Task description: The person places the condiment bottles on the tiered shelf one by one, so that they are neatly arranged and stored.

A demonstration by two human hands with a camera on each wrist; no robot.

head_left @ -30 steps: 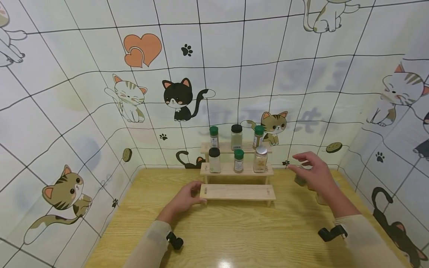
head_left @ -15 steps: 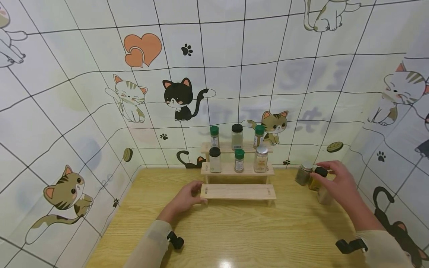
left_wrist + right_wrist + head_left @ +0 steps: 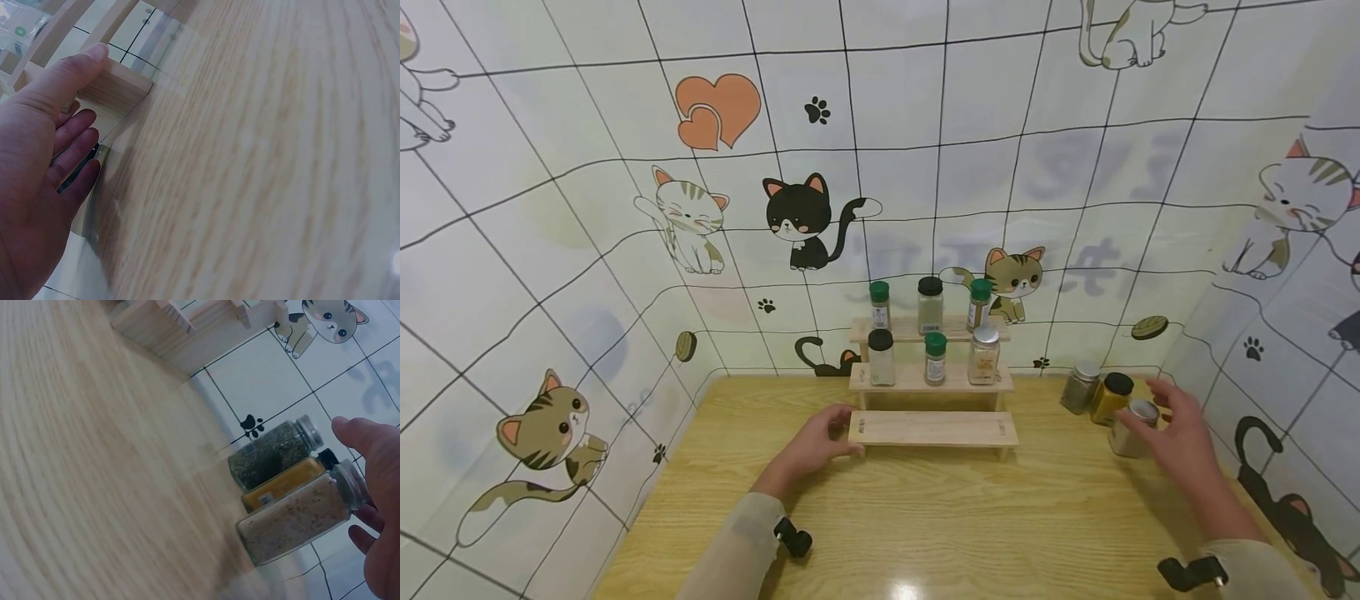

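In the head view a three-tier wooden spice rack (image 3: 932, 429) stands mid-table. My left hand (image 3: 816, 439) holds its lowest shelf by the left end; the left wrist view has the thumb (image 3: 78, 70) against the wood and other fingers loosely bent, index finger mostly hidden. My right hand (image 3: 1180, 433) is around the silver lid of a square glass jar of pale, speckled seasoning (image 3: 297, 522), its thumb (image 3: 359, 432) apart from the lid. Behind that jar stand a black-lidded jar of yellow spice (image 3: 1110, 400) and a silver-lidded jar of dark green herbs (image 3: 1078, 390).
Several spice jars stand on the upper two tiers, among them a black-lidded jar (image 3: 882, 362), a green-capped jar (image 3: 935, 362) and a silver-lidded jar (image 3: 983, 360). The wooden table (image 3: 955, 517) meets a cat-patterned wall covering (image 3: 895, 192) at the back and sides.
My right hand has moved right and toward me, from over the dark herb jar, past the yellow spice jar, to the pale jar. The left hand has stayed on the rack.
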